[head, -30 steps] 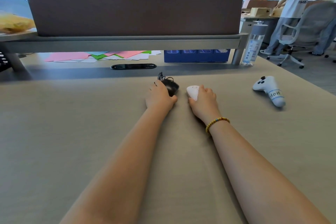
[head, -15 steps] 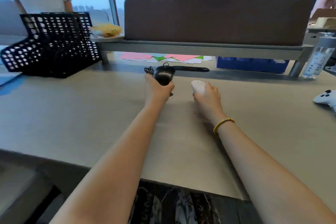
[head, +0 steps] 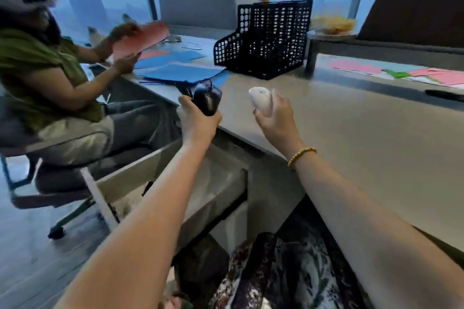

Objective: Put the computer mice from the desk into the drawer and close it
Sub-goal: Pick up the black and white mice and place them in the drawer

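Note:
My left hand [head: 197, 123] grips a black wired mouse [head: 207, 101] with its cable bundled behind it, held in the air just past the desk's left edge. My right hand [head: 276, 118] holds a white mouse [head: 261, 100] lifted above the beige desk [head: 364, 138]. Below my left forearm a grey drawer [head: 150, 170] stands pulled open under the desk; my arm hides most of its inside.
A black mesh file rack [head: 266, 37] stands on the desk beyond my hands. Blue and pink paper sheets [head: 180, 70] lie at the far left. A seated person in a green top [head: 42, 78] holds pink paper beside the drawer. A dark desk divider [head: 414, 7] rises at right.
Both hands lifted the mice off the desk and carried them left. The view swung left and down, bringing the open drawer and the seated person into sight.

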Demonstrator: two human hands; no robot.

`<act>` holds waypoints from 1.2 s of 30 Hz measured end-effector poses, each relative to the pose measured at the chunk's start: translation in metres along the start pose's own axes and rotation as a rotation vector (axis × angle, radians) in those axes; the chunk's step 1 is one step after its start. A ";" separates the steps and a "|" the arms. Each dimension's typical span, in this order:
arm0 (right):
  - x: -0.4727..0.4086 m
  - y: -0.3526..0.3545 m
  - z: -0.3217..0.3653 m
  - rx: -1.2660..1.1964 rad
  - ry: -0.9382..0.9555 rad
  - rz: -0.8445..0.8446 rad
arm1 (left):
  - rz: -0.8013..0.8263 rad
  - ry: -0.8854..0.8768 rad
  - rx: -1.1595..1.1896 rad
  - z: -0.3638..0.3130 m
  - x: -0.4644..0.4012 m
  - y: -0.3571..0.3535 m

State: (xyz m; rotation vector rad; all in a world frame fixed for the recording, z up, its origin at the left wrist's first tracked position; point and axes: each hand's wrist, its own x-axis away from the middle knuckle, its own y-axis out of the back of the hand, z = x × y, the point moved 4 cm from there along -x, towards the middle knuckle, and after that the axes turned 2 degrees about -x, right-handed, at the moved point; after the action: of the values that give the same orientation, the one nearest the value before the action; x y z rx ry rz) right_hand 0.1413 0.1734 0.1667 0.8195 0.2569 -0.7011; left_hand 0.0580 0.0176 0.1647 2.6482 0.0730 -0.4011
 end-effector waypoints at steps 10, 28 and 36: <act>0.038 -0.143 0.014 0.113 0.145 0.546 | -0.014 0.399 -0.126 0.152 -0.007 0.019; 0.007 -0.263 -0.071 0.311 -0.224 0.794 | 0.224 0.557 -0.378 0.236 -0.024 -0.076; 0.011 -0.278 -0.082 0.381 -0.251 0.815 | 0.304 0.434 -0.648 0.243 -0.026 -0.068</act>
State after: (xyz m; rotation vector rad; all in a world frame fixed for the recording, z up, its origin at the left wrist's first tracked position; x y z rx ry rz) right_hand -0.0298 0.0967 -0.0549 1.0831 -0.4406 -0.0696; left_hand -0.0396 -0.0301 -0.0644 2.0111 -0.0563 0.2668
